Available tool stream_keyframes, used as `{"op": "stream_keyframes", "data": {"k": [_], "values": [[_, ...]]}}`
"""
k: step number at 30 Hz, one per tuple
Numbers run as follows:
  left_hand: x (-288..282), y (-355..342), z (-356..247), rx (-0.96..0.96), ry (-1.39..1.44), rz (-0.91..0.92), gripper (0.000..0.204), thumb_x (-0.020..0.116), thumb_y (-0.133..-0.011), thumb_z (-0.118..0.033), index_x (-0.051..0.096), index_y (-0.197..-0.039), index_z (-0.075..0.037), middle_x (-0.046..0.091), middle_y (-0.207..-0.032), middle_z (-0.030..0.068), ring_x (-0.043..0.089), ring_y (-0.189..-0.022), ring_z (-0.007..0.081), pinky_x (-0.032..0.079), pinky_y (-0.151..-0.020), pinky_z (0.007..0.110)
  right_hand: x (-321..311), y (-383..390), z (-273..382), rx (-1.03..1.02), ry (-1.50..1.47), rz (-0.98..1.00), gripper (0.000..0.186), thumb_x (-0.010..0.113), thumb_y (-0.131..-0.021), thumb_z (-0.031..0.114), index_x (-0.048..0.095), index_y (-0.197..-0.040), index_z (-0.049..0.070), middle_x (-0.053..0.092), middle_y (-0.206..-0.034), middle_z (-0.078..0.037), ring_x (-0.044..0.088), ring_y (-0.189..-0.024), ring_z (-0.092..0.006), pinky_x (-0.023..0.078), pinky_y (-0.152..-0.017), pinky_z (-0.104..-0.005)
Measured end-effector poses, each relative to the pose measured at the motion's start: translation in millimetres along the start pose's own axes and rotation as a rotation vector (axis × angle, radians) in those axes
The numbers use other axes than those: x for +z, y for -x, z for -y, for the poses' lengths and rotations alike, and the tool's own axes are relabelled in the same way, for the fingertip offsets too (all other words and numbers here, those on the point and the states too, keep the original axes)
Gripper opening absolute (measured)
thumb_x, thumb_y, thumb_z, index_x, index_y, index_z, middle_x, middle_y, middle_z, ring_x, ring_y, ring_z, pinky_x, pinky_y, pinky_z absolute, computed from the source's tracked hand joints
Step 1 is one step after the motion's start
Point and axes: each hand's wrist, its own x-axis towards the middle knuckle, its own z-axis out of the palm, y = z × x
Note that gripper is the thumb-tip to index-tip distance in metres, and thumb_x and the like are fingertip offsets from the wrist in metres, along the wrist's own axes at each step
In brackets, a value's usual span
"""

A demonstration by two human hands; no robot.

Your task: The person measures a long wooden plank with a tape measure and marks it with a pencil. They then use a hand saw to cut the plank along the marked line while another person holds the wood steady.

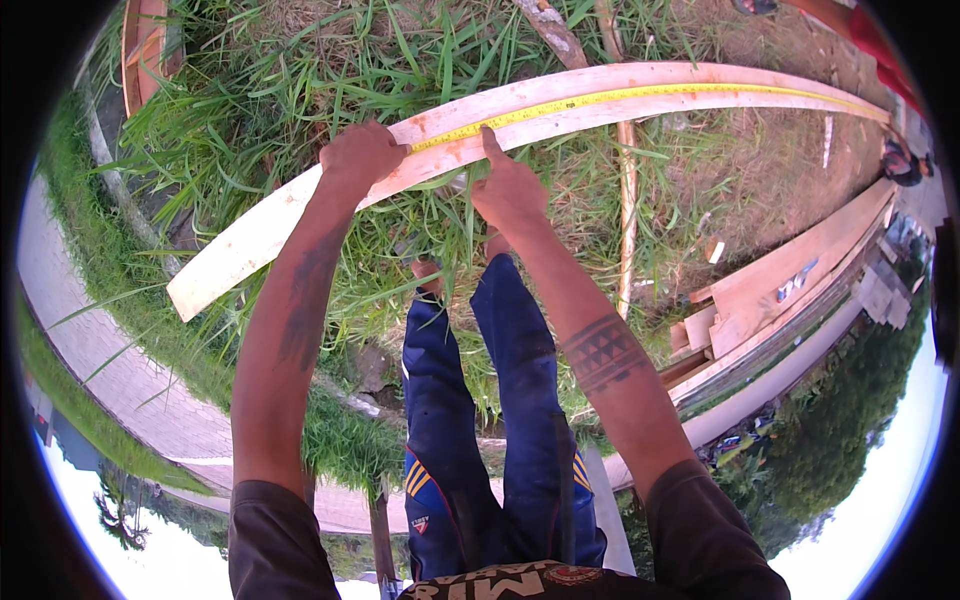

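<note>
A long, pale wooden plank (245, 235) stretches from the lower left to the far right, curved by the lens. Along its face runs a yellow tape measure (570, 102), pulled out straight. My left hand (362, 158) is closed over the tape's near end and presses on the plank; what lies under the fingers is hidden. My right hand (510, 190) points with the index finger stretched out, its tip touching the tape's lower edge. Its other fingers are curled, and I see nothing held in them.
Tall grass (400, 60) surrounds the plank. Stacked boards (770, 275) lie at the right. Thin poles (627, 200) pass beneath the plank. A person in red (885, 60) is at the far right, near the tape's other end. A paved path (110, 340) curves along the left.
</note>
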Motion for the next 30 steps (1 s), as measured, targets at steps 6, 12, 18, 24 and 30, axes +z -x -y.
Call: {"op": "stream_keyframes", "data": {"k": [6, 12, 18, 24, 30], "values": [[-6, 23, 44, 0.015, 0.042, -0.035, 0.05, 0.069, -0.09, -0.061, 0.075, -0.12, -0.021, 0.071, -0.123, 0.0137, 0.068, -0.117, 0.0335, 0.053, -0.098, 0.049, 4, -2, 0, 0.02, 0.029, 0.021, 0.093, 0.068, -0.09, 0.023, 0.017, -0.167, 0.029, 0.074, -0.106, -0.017, 0.073, -0.097, -0.0352, 0.059, -0.081, -0.0476], [22, 39, 97, -0.002, 0.162, -0.256, 0.039, 0.074, -0.087, -0.055, 0.083, -0.101, -0.02, 0.077, -0.096, 0.0163, 0.074, -0.094, 0.0383, 0.057, -0.083, 0.049, 15, 1, 2, 0.042, 0.056, 0.019, 0.094, 0.067, -0.092, 0.025, 0.01, -0.168, 0.032, 0.073, -0.105, -0.018, 0.074, -0.093, -0.0356, 0.059, -0.08, -0.0492], [26, 48, 112, -0.021, 0.167, -0.259, 0.04, 0.075, -0.086, -0.056, 0.084, -0.098, -0.019, 0.078, -0.092, 0.015, 0.074, -0.093, 0.0376, 0.057, -0.081, 0.048, 20, 2, 9, 0.063, 0.033, -0.002, 0.094, 0.066, -0.093, 0.026, 0.009, -0.168, 0.028, 0.074, -0.1, -0.019, 0.074, -0.091, -0.0375, 0.058, -0.079, -0.0501], [29, 26, 109, -0.092, 0.054, -0.201, 0.046, 0.076, -0.083, -0.058, 0.081, -0.105, -0.018, 0.079, -0.1, 0.0084, 0.074, -0.104, 0.031, 0.056, -0.09, 0.047, 43, 14, 30, -0.061, 0.063, -0.073, 0.087, 0.064, -0.091, 0.028, 0.02, -0.166, 0.028, 0.075, -0.101, -0.018, 0.073, -0.093, -0.0386, 0.058, -0.08, -0.0512], [12, 21, 94, -0.155, -0.02, -0.072, 0.057, 0.073, -0.084, -0.055, 0.072, -0.121, -0.011, 0.076, -0.118, 0.0105, 0.072, -0.113, 0.0301, 0.054, -0.096, 0.047, 60, 25, 62, -0.154, 0.082, -0.014, 0.084, 0.064, -0.09, 0.029, 0.026, -0.165, 0.028, 0.074, -0.098, -0.02, 0.072, -0.09, -0.0401, 0.058, -0.08, -0.0525]]}}
